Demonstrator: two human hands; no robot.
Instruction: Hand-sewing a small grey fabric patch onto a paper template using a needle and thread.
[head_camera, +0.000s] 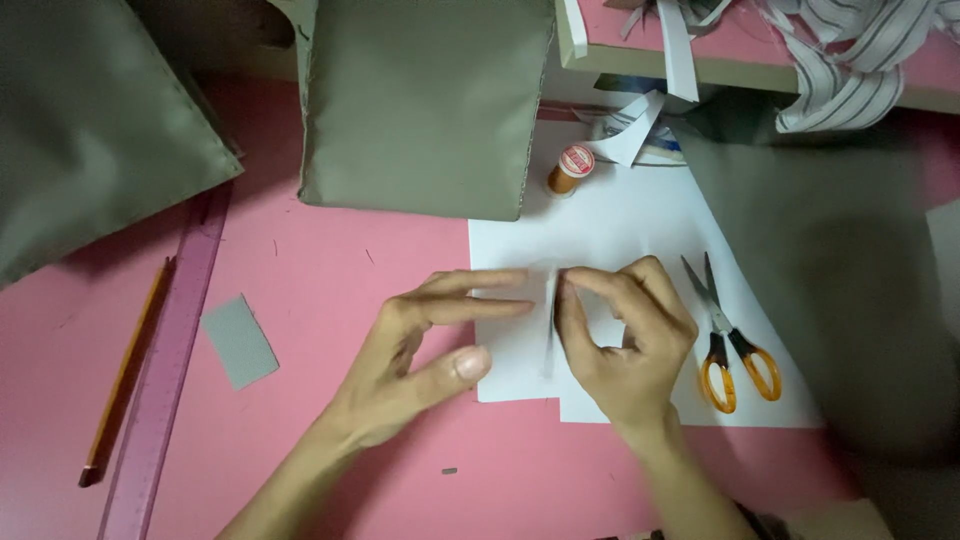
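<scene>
Work surface: pink table (330, 250), filling most of the frame.
Labelled item: one thread spool (569, 170), upper centre, orange body, round end label in red and white; it stands tilted at the top edge of the paper.
Paper: white sheet (640, 225), centre right, lying flat on the table; a second white edge shows beneath it at its lower side.
Left hand (420, 350): centre of frame, palm down, forearm entering from the lower edge. Fingers extended and slightly spread, tips pressing the sheet's left part; thumb stretched out below them.
Right hand (625, 345): just right of centre, wrist bent, forearm entering from the lower right. Thumb and forefinger are pinched together on a narrow raised fold of paper (549, 325).
Fold position: centre of frame, between the two hands, running vertically; blurred, so its exact form cannot be told.
Scissors (728, 340): one pair, orange handles, blades open, on the sheet just right of the right hand, not touching it.
Grey-green fabric (420, 100): two pieces, one upper centre, one upper left.
Grey card (239, 341): one small rectangle, left of centre.
Ruler (165, 370): one, purple, lower left, nearly upright in the frame.
Pencil (125, 375): one, just left of the ruler.
Striped cloth (850, 60): upper right, on a raised board.
</scene>
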